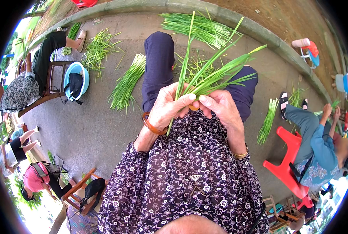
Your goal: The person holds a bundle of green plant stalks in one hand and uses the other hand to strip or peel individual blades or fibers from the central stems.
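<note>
My left hand (172,102), with an amber-coloured bangle above its wrist, pinches long flat leaves of garlic chives (213,71) between thumb and fingers. One leaf end hangs out below the palm. My right hand (222,106) meets it thumb to thumb and grips the base of the same small bunch. The leaves fan up and to the right over my lap. Between my knees, loose chive leaves (201,65) lie scattered on the ground. A neat pile of chives (130,82) rests beside my left leg, and a larger pile (200,29) lies beyond my knees.
A concrete kerb (191,8) curves across the far side. On the left, a seated person is near a light-blue basin (86,79) holding a black bag, and trimmings (99,51). At right, another person sits on a red plastic stool (286,161) near more chives (269,121).
</note>
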A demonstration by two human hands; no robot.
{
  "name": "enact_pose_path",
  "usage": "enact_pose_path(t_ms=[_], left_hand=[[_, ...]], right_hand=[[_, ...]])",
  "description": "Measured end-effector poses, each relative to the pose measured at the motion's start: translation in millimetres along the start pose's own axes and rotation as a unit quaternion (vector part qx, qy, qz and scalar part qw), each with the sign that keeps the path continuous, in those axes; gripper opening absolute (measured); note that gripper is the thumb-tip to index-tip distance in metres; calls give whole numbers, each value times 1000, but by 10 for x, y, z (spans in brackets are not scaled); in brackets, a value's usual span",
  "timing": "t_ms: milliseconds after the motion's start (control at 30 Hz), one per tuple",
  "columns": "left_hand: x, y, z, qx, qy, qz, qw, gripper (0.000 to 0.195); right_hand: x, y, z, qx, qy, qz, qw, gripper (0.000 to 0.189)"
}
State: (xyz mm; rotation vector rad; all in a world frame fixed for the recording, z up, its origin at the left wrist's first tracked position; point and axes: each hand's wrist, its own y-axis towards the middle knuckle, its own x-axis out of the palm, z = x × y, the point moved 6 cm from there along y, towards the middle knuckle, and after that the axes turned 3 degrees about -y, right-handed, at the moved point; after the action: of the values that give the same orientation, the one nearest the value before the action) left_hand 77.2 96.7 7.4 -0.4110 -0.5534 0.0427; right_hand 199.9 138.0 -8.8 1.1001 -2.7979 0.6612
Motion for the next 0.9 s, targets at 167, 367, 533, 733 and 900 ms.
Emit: enact_pose_path(t_ms=[167, 367, 533, 733, 900], left_hand=[[-74, 16, -30, 11, 32, 9, 999, 19], [-85, 12, -76, 16, 40, 18, 999, 25], [-89, 10, -95, 33, 32, 28, 999, 22], [-93, 15, -85, 22, 23, 35, 999, 23], [-94, 18, -82, 17, 1, 40, 999, 22]], right_hand=[[-3, -84, -142, -66, -6, 46, 997, 18], [25, -121, -233, -117, 42, 61, 990, 20], [24, -126, -249, -117, 20, 71, 990, 27], [64, -138, -310, -146, -79, 114, 979, 29], [50, -141, -322, -184, -168, 158, 956, 27]])
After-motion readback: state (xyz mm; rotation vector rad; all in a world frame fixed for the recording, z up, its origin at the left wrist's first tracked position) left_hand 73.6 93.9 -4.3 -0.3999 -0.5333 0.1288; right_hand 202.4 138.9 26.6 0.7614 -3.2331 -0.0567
